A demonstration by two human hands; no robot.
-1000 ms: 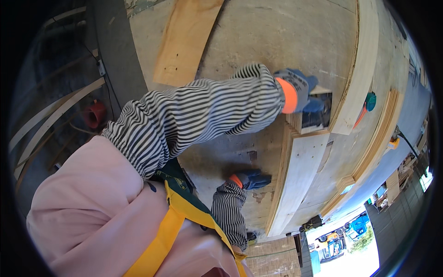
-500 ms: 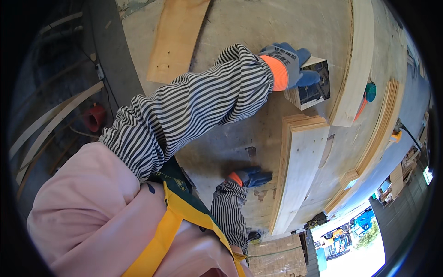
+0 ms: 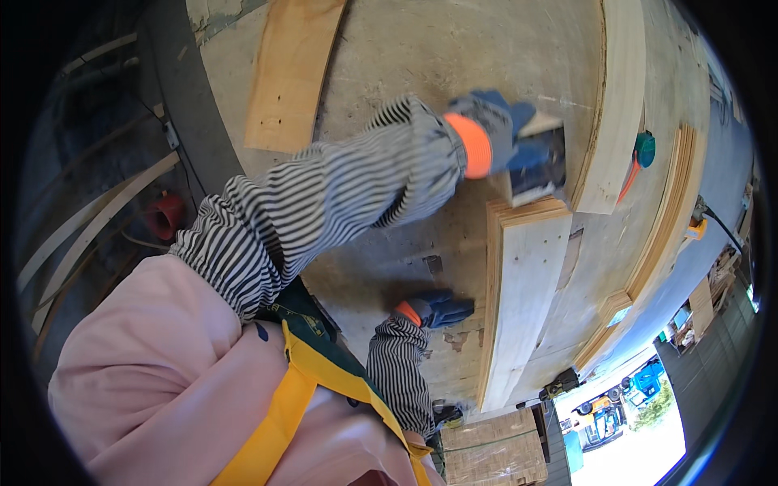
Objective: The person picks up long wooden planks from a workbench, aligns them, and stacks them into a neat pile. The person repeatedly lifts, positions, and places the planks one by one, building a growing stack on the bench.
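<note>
My left hand (image 3: 496,134), in a grey-blue work glove with an orange cuff, is closed around a squarish block (image 3: 545,176) with pale wooden sides and a dark, mottled face. Motion blurs the hand and the block. The block's lower edge lies at the upper end of a stack of long, pale plywood strips (image 3: 528,275); whether the two touch I cannot tell. My right hand (image 3: 444,309), gloved alike, rests on the worn tabletop (image 3: 389,259) beside that stack, fingers stretched toward it and holding nothing.
A plywood board (image 3: 290,77) lies at the upper left. Longer strips (image 3: 617,105) run along the right, next to a green tape measure-like item (image 3: 644,149). More stacked strips (image 3: 677,194) lie beyond. A red funnel-shaped object (image 3: 166,214) and a wrapped bundle of wood (image 3: 496,449) are off the table.
My left hand has moved the block downward in the picture, closer to the end of the strip stack. My right hand stays nearly where it was. The whole view shifts slightly.
</note>
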